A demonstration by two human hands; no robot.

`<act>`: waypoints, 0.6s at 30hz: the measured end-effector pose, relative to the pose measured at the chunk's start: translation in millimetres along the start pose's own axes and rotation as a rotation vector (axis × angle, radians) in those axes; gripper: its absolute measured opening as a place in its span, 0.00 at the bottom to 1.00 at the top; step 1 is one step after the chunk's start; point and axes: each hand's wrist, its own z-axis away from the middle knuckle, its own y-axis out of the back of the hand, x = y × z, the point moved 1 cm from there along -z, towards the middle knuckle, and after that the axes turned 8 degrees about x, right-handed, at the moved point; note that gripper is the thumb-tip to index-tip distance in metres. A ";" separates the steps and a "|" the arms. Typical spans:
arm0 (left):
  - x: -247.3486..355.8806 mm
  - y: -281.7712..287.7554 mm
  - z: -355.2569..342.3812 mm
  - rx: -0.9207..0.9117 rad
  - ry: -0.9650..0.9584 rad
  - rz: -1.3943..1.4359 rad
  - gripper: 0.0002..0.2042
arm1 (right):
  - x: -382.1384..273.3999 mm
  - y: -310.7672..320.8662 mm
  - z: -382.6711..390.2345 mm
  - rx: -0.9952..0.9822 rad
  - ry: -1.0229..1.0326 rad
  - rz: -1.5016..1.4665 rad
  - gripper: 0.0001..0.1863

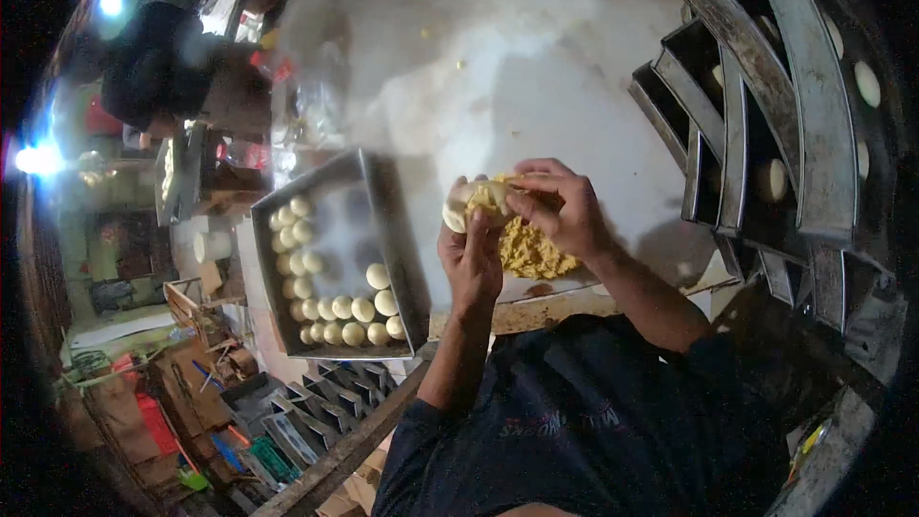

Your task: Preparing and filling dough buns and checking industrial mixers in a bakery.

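Note:
Over the near edge of the white table, my left hand point(471, 263) cradles a flattened piece of pale dough point(456, 214), its thumb pressing on yellow crumbly filling point(484, 199) that lies in the dough. My right hand point(567, 209) reaches in from the right, and its bent fingers grip the dough's right side at the filling. A loose heap of the same yellow filling point(536, 251) sits on the table just under my right hand, which partly covers it.
Left of my hands stands a square metal tray point(410, 278) with several round dough balls point(363, 308) along its left and near sides. Stacked metal trays point(737, 57) rise at the right, some holding dough balls. Dark metal moulds point(325, 402) lie lower left. A person point(158, 67) is at the far left.

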 end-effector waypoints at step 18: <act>103.6 108.7 166.7 -0.127 -0.831 -0.314 0.17 | -146.4 -78.7 131.7 -0.440 0.140 -0.215 0.12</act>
